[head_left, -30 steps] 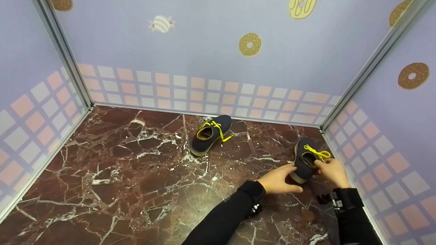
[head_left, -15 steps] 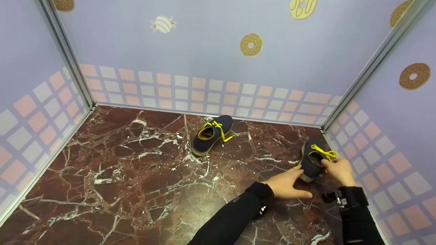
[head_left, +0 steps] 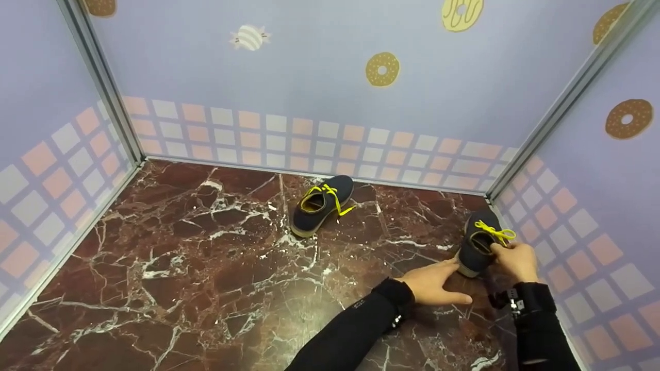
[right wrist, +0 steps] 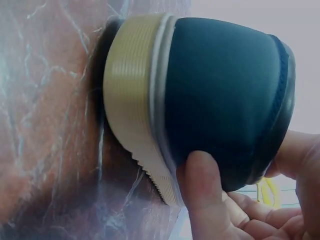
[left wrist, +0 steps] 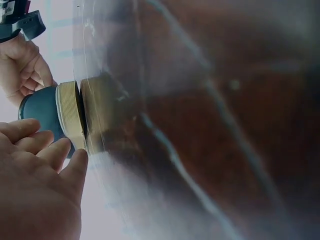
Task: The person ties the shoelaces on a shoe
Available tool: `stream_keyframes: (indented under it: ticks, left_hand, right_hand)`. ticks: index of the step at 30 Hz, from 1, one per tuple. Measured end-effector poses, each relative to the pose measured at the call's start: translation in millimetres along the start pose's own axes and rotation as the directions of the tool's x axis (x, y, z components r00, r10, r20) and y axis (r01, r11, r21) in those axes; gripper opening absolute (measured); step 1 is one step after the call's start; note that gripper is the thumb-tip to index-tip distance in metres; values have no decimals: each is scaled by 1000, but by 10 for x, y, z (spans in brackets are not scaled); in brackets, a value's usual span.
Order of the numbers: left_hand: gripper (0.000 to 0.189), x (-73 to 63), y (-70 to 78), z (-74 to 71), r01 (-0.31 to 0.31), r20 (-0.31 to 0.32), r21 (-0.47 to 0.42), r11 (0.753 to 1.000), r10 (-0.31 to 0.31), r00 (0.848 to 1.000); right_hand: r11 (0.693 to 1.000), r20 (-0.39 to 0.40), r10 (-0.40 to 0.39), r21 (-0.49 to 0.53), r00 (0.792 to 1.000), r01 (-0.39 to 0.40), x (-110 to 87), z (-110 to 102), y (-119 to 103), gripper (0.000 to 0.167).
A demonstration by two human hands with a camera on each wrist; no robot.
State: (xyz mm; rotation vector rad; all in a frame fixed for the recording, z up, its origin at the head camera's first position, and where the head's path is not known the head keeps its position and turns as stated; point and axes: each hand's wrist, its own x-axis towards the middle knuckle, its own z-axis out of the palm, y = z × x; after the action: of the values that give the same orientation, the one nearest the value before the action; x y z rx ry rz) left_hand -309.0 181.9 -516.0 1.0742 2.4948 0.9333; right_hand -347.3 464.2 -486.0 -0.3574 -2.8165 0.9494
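A dark navy shoe with a yellow lace tied in a bow [head_left: 473, 257] stands at the right of the floor, toe toward the back wall. My right hand [head_left: 517, 260] pinches the right side of its collar; in the right wrist view a fingertip [right wrist: 202, 172] presses the outer side above the ribbed tan sole [right wrist: 132, 85]. My left hand [head_left: 430, 283] lies along the shoe's left rear side, fingers nearly straight and touching it, thumb spread away behind the heel. The left wrist view shows these fingers [left wrist: 72, 172] beside the sole. The shoe's inside is mostly hidden.
A matching navy shoe with yellow laces [head_left: 312, 219] stands near the back wall, left of the hands. Lilac walls with printed donuts [head_left: 382, 77] enclose the brown marbled floor [head_left: 221, 288]. The right wall [head_left: 582, 247] is close beside my right hand. White specks lie around the left shoe.
The right shoe has slid a little to the right with both hands on it. My left thumb has spread away from the heel. The other shoe has stayed in place.
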Motion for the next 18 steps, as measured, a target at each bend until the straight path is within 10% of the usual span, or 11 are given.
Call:
stream_keyframes:
  ticks: [13,18]
  left_hand:
    - [86,-116,-88,-55,38,-19,-13,999,-38,999]
    - [88,-168,-186,-134,42,-107,-37,998,-46,993]
  right_hand:
    - [995,62,49,82,997,-54,-29,-45,19,57]
    - [995,-24,74,65,997,-73,-72,-42,-208,66]
